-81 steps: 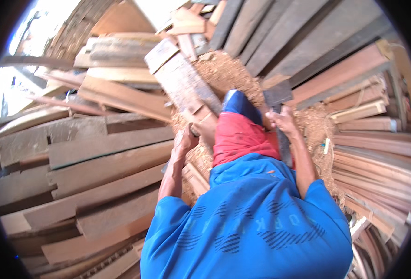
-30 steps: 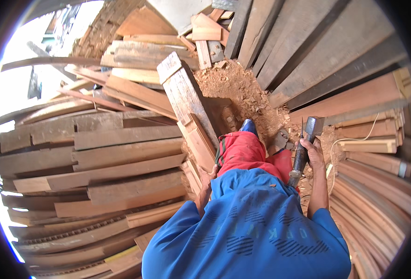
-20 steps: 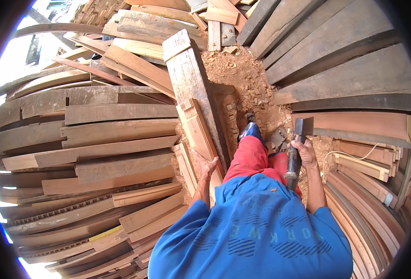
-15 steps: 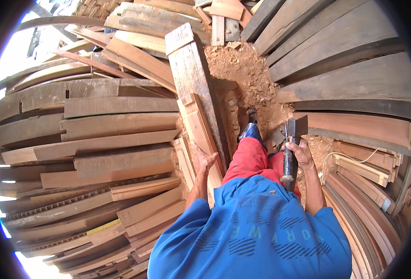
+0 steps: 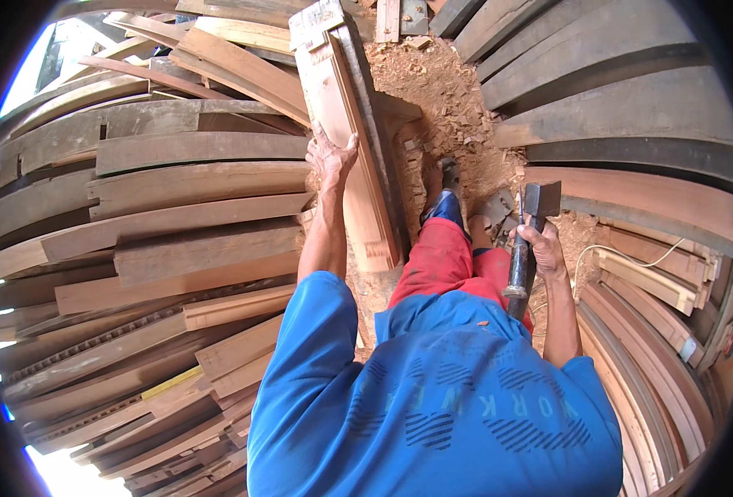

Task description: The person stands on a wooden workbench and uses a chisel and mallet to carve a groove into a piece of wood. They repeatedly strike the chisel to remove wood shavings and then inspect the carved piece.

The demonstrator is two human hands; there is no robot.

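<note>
Apparently at the positioning stage, with a pale board [image 5: 366, 207] laid lengthwise along a weathered beam [image 5: 310, 23], upper centre of the frame. Clasped over its left edge by the left hand [image 5: 331, 159], thumb on top. Gripped together in the right hand [image 5: 544, 248], right of centre: a block-headed hammer [image 5: 542, 199] and what looks like a chisel [image 5: 517, 272] (easy to take for a single tool at first glance), both well apart from the board. Next, most likely, calls for settling the board firmly on its support, then parting the two tools, one to each hand. By count: one board, one beam, one hammer, one apparent chisel, two hands, both occupied. Too many to count, overlapping or cut off by the rim: stacked planks [image 5: 209, 182] at left, dark timbers [image 5: 623, 116] at upper right, wood chips [image 5: 424, 83] at upper centre.
</note>
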